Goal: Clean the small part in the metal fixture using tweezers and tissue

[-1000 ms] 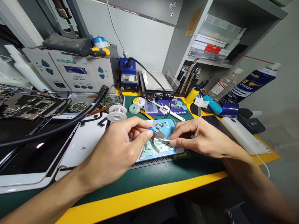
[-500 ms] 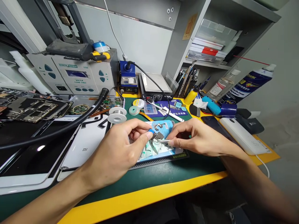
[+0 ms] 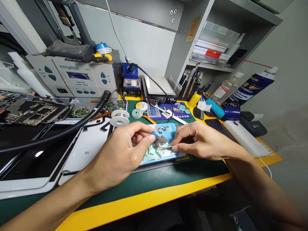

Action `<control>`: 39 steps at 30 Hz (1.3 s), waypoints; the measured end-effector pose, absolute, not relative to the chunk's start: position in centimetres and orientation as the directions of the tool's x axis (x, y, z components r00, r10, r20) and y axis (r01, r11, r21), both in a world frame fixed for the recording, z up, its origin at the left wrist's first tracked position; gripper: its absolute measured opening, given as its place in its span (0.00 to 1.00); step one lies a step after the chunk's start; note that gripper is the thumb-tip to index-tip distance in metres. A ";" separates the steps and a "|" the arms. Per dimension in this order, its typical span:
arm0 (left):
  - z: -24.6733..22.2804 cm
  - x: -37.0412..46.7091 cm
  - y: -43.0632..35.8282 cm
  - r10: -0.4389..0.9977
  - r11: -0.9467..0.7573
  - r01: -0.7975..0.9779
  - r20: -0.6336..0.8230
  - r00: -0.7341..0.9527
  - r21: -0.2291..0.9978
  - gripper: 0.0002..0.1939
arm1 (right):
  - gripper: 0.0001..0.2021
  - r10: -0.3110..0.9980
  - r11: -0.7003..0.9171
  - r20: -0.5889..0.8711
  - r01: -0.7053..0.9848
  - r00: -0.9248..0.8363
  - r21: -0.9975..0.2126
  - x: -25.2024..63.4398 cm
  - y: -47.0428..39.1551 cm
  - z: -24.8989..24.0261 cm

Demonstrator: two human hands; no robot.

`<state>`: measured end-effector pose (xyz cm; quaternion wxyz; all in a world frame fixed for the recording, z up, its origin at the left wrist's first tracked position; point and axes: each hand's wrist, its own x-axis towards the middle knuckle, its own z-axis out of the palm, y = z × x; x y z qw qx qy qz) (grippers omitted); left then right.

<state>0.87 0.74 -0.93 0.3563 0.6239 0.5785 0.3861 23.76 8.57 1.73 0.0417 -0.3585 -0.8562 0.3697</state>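
Note:
My left hand (image 3: pixel 127 154) is closed, its thumb and forefinger pinching a small blue piece (image 3: pixel 153 133). Just beyond those fingertips is a flat dark-grey metal part (image 3: pixel 161 140); I cannot tell whether it joins the blue piece. Opposite, my right hand (image 3: pixel 196 141) pinches thin silver tweezers (image 3: pixel 166 148), which point left at the part's lower edge. Crumpled white-and-green tissue (image 3: pixel 154 154) lies under the part and tweezers. Beneath it is a light-blue pad (image 3: pixel 172 130) with a small circuit board (image 3: pixel 163 129) at its far side.
A solder spool (image 3: pixel 119 118), a toothbrush (image 3: pixel 176 118) and a yellow bottle (image 3: pixel 194 99) stand or lie behind my hands. At left, a black hose (image 3: pixel 72 133) crosses over a white phone back cover (image 3: pixel 88 150). A hot-air station (image 3: pixel 79 75) stands behind.
The tweezers' tips sit slightly lower against the tissue, and more of the grey part shows. Both hands keep their grips. The whole view has shifted a little.

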 end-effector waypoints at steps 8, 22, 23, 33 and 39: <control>-1.0 0.7 0.7 0.995 -0.096 0.449 0.090 0.035 0.888 0.13 | 0.07 0.632 0.457 -0.179 0.549 -0.754 -0.700 24.3 8.7 1.7; -0.3 -0.1 1.4 0.999 -0.022 0.287 0.033 -0.033 0.958 0.15 | 0.14 0.707 0.088 -0.244 0.425 -0.663 -0.901 25.7 9.4 0.8; -0.3 -0.1 1.4 0.999 -0.013 0.278 0.023 -0.035 0.961 0.16 | 0.14 0.709 0.067 -0.249 0.414 -0.660 -0.908 25.8 9.4 0.8; -0.4 0.1 1.2 0.998 -0.052 0.287 0.062 -0.026 0.956 0.14 | 0.13 0.738 -0.036 -0.278 0.375 -0.615 -0.926 25.3 9.1 0.5; -1.0 0.1 1.2 0.997 -0.062 0.294 0.070 -0.014 0.954 0.13 | 0.15 0.742 -0.073 -0.302 0.376 -0.599 -0.924 24.8 9.1 0.4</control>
